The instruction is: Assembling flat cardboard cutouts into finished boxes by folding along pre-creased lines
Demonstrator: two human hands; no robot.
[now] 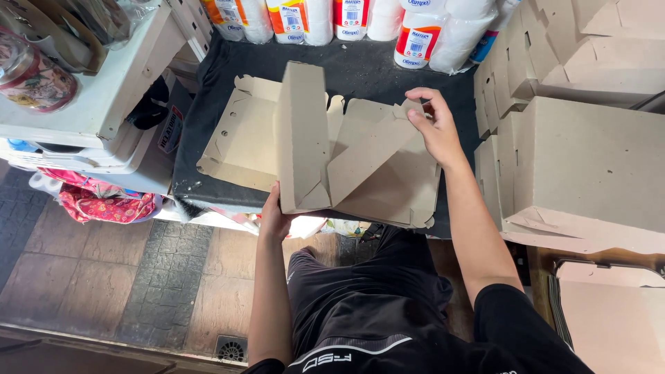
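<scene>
Both hands are clamped on a flat-cut brown cardboard box blank (360,163) that is partly folded. The left hand (275,216) grips from below at the near edge, fingers curled under the corner where an upright side panel (302,135) stands raised. The right hand (433,126) pinches a small flap at the blank's far right corner, thumb and fingertips closed on the card. The blank lies on a table covered with a dark cloth (388,69), its near edge overhanging the table's front, between the two hands. A second unfolded blank (239,138) seems to lie beneath it on the left, though where one sheet ends and the other begins is hard to tell.

To the right, a stack of folded cardboard boxes (589,166) is piled high; their insides are not visible. Along the far edge of the table stand white rolls in plastic wrap (422,38). On the left, a white shelf unit (104,90) carries a patterned jar (34,76), and a pink floral bag (104,204) sits below it.
</scene>
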